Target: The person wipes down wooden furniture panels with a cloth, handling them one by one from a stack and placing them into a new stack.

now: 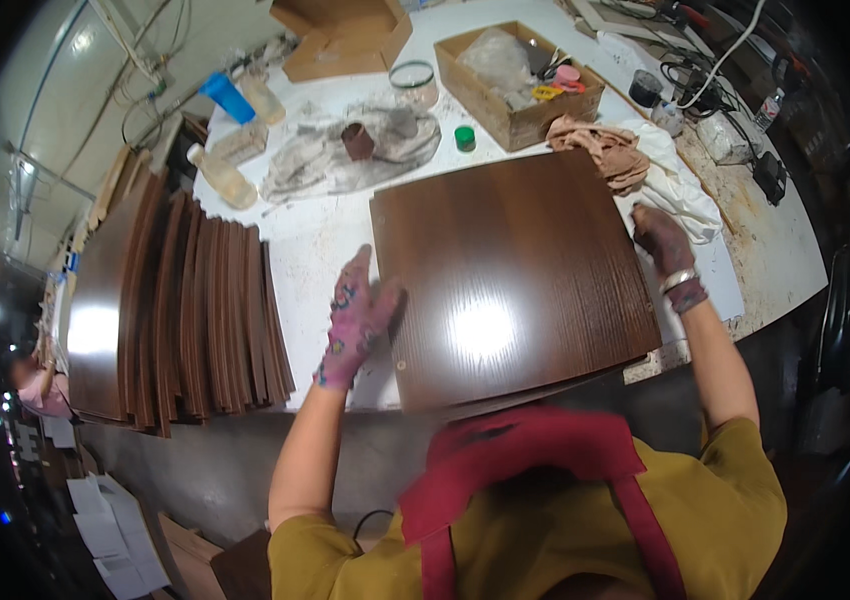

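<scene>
Maroon apron (585, 440) worn, glossy wood-grain panel (520, 270) flanked by gloved left hand (354, 322), spread wide, and right hand (663, 245), curled, hold unclear

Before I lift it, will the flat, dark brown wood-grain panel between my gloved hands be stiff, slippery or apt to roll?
The dark brown wood-grain panel is probably stiff, as it lies without visible sag. Its face may be slippery, judging by the glossy reflection. Rolling seems unlikely given its flat, four-cornered shape.
</scene>
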`<state>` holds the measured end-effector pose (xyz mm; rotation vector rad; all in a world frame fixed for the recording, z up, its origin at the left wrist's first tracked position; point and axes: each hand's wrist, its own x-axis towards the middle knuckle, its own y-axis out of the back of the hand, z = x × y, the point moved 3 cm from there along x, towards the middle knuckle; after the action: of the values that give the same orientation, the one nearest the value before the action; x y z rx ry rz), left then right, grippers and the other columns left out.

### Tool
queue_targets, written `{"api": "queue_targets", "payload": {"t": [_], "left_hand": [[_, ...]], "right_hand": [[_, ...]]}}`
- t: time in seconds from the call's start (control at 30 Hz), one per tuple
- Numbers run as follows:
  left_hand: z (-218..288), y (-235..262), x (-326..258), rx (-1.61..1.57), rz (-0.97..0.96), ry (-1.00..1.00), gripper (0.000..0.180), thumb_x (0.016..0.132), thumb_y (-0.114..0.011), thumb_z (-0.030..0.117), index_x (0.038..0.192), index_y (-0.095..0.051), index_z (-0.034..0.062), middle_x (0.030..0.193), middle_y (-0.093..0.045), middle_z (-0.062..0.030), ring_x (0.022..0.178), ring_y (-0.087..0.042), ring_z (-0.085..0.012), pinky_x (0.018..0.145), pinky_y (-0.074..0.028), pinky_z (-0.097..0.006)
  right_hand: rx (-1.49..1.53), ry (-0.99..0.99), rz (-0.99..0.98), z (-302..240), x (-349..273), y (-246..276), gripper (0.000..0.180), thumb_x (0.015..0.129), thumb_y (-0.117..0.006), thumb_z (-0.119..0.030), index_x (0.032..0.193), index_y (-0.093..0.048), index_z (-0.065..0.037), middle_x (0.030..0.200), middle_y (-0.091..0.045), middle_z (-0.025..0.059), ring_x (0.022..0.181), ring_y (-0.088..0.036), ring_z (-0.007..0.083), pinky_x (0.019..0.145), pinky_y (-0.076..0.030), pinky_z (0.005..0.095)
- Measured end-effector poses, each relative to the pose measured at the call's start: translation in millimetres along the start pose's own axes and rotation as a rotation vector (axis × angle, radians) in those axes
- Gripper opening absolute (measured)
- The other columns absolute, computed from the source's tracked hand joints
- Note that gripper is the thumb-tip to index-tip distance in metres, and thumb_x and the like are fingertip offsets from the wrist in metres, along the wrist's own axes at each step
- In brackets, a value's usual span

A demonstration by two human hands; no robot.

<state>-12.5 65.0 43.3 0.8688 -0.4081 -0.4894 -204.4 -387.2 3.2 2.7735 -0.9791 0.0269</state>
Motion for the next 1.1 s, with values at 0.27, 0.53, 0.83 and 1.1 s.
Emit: {"api": "queue_targets", "payload": {"t": [0.27, 0.53, 0.83, 1.1], "left_hand": [[-89, -55, 145, -0.323, -0.049, 0.340, 0.072, 0.094, -0.058, 0.046, 0.144, -0.039, -0.0018, 0.135, -0.057, -0.0155, 0.125, -0.052, -0.0222, 0.105, -0.039, -0.033], [-155, -68, 189, -1.049, -0.166, 0.441, 0.041, 0.092, -0.062, 0.034, 0.120, -0.063, 0.0042, 0.113, -0.066, -0.0065, 0.101, -0.063, -0.0202, 0.088, -0.051, -0.035], [15, 88, 211, -1.029, 0.167, 0.010, 0.030, 0.096, -0.057, 0.031, 0.109, -0.065, 0.0058, 0.100, -0.063, -0.0046, 0.093, -0.058, -0.0155, 0.080, -0.050, -0.032], [109, 187, 12, -0.829, 0.479, -0.476, 0.050, 0.095, -0.061, 0.043, 0.131, -0.049, 0.0105, 0.128, -0.052, -0.0136, 0.116, -0.053, -0.0251, 0.093, -0.051, -0.038]], "right_hand": [[0.135, 0.079, 0.096, -41, -39, -66, 0.026, 0.086, -0.070, -0.016, 0.105, -0.068, 0.001, 0.103, -0.067, 0.0087, 0.093, -0.062, 0.0157, 0.085, -0.050, 0.0280], [0.432, 0.136, 0.154, -4, 5, -65, 0.025, 0.093, -0.060, -0.009, 0.116, -0.062, -0.002, 0.109, -0.065, 0.0104, 0.097, -0.064, 0.0216, 0.087, -0.051, 0.0343], [1.500, -0.097, 0.234, -20, 17, -36, 0.013, 0.092, -0.063, -0.016, 0.096, -0.065, -0.005, 0.090, -0.067, 0.0075, 0.085, -0.061, 0.0232, 0.088, -0.052, 0.0411], [1.735, -0.003, -0.255, -97, 7, 3, 0.016, 0.094, -0.061, -0.016, 0.106, -0.064, -0.006, 0.096, -0.068, 0.0026, 0.063, -0.057, 0.0117, 0.060, -0.050, 0.0259]]}}
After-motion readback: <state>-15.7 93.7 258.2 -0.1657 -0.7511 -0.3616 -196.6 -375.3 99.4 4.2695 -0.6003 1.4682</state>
